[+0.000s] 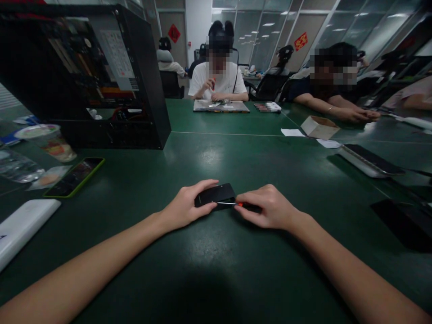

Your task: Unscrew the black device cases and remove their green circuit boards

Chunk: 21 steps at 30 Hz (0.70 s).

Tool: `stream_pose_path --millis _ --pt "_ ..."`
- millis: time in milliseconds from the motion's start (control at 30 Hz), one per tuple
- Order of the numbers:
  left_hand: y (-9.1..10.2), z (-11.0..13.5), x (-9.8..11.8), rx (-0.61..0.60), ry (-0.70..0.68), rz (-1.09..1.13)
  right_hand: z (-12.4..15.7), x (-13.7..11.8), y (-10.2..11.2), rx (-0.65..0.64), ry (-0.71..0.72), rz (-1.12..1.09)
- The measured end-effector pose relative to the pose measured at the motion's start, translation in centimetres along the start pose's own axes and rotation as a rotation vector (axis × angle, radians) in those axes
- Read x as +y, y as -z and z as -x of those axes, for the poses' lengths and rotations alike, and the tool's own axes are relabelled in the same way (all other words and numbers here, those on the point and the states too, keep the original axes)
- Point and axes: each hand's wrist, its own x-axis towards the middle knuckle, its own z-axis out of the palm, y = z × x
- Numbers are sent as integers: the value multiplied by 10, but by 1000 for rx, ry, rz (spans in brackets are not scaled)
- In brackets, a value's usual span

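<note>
Head view: grips black rectangular case (216,193) in left hand (182,207), between near thumb and far fingers; pinches screwdriver (228,204) in right hand (268,207).

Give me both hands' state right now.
Left hand: closed around a small black case, holding it.
Right hand: closed, holding a thin-shafted screwdriver.

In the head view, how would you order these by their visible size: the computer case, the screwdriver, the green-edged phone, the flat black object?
1. Computer case
2. Green-edged phone
3. Flat black object, partly covered by the left hand
4. Screwdriver, partly hidden by the right hand
</note>
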Motion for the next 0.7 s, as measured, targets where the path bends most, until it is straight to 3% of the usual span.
stream_pose_path --millis 167,500,700 --pt "1 -2 0 2 24 -31 1 4 -1 9 -57 -8" --pt "-2 -1 2 63 74 -96 1 1 25 -73 -49 66" --pt "-1 0 1 54 56 -90 -2 -7 7 -62 -28 73"
